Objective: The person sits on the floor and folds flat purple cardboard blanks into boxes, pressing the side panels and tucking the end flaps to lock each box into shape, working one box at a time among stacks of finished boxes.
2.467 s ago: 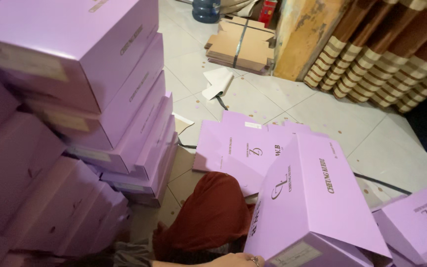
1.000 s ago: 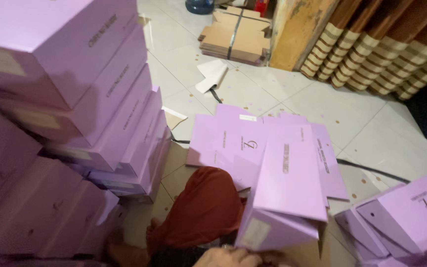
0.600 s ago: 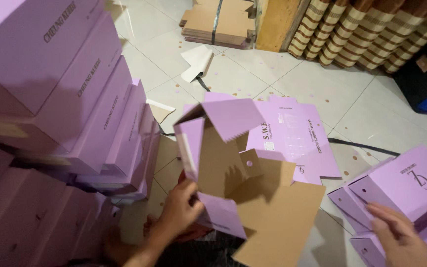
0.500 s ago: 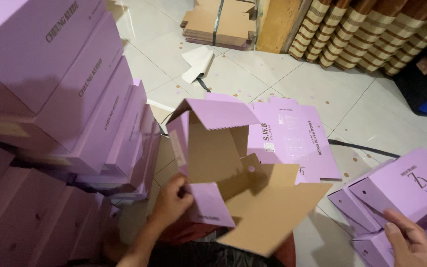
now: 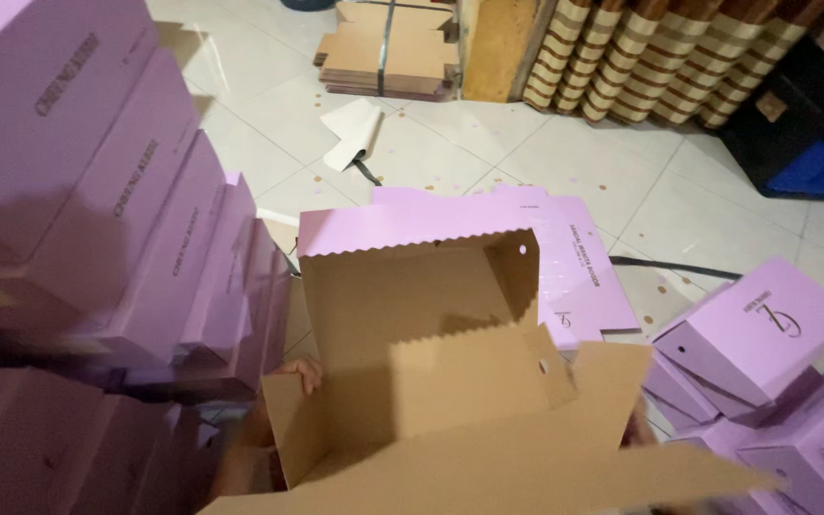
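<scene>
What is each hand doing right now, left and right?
Left hand: fingers curled over the half-folded box side flap, holding it.
Right hand: almost hidden behind the box; cannot be told.

Both hands have now closed on the half-folded box, right newly.

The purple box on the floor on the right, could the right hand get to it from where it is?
Probably yes. The right hand is mostly hidden behind the half-folded box, but the assembled purple box sits close beside it, with nothing visible between them.
</scene>
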